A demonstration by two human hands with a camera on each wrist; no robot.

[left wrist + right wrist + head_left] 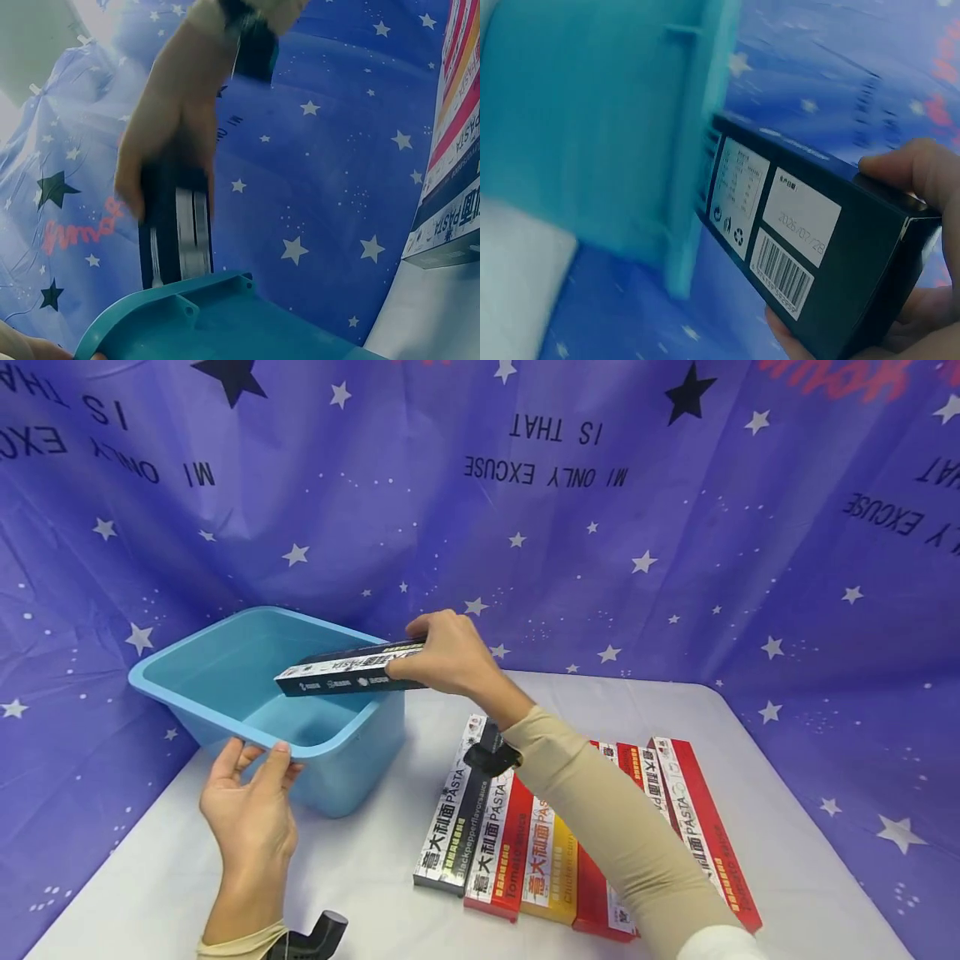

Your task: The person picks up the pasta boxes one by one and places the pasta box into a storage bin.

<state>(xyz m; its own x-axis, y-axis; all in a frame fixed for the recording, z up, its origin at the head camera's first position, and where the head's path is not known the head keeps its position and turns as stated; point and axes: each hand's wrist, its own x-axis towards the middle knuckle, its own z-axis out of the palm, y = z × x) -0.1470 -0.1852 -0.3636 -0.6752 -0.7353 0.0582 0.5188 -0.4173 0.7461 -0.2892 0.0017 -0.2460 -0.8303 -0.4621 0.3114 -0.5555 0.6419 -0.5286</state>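
Observation:
My right hand [453,656] grips a black pasta box [330,681] by one end, and its other end reaches over the opening of a light-blue plastic bin [360,781]. In the right wrist view, the held pasta box [847,255] shows its barcode and a printed date, with fingers and thumb around its near end. My left hand [251,814] pinches the bin's near rim, thumb at the top edge and fingers beneath the lip. From the left wrist, the bin's rim [165,289] hides the lower end of the box.
To the right on the white table [360,877] lies a row of several pasta boxes: a black one [450,827], red ones [498,852] and a yellow one [551,868]. My right forearm covers part of the row. A purple star-printed curtain [562,568] hangs behind.

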